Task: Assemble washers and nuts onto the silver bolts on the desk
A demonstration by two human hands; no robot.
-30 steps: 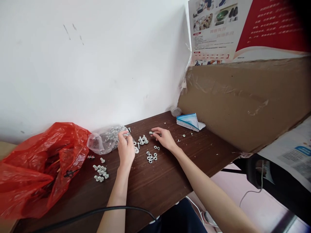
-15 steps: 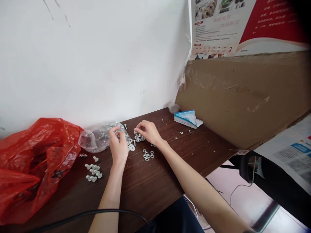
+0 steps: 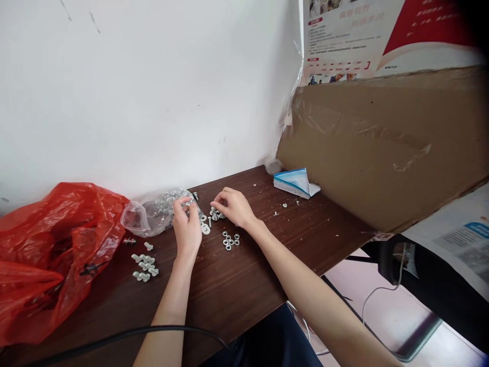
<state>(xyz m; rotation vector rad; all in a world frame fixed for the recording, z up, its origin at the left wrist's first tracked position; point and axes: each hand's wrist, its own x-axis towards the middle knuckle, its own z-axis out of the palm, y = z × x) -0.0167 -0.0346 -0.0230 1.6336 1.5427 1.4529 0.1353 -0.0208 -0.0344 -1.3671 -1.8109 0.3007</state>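
My left hand (image 3: 187, 228) is raised over the washers, its thumb and fingers curled toward each other; whatever may be between them is hidden. Flat metal washers (image 3: 206, 229) lie just to its right, with a single bolt (image 3: 210, 221) beside them. Thumb and forefinger of my right hand (image 3: 237, 208) come together in a pinch above a small cluster of bolts with washers (image 3: 215, 216). What that pinch holds is too small to make out. Several hex nuts (image 3: 229, 241) lie in a group on the table below my right hand.
A clear plastic bag of hardware (image 3: 147, 218) lies behind my left hand. Pale bolt-like pieces (image 3: 145, 264) sit left of my forearm, near a red plastic bag (image 3: 57, 234). A blue and white folded packet (image 3: 292, 182) rests by the cardboard (image 3: 374, 132). A black cable (image 3: 126, 334) crosses in front.
The view has shifted slightly. My left hand's fingers have drawn a little closer together. My right hand stays in its pinch over the bolts.
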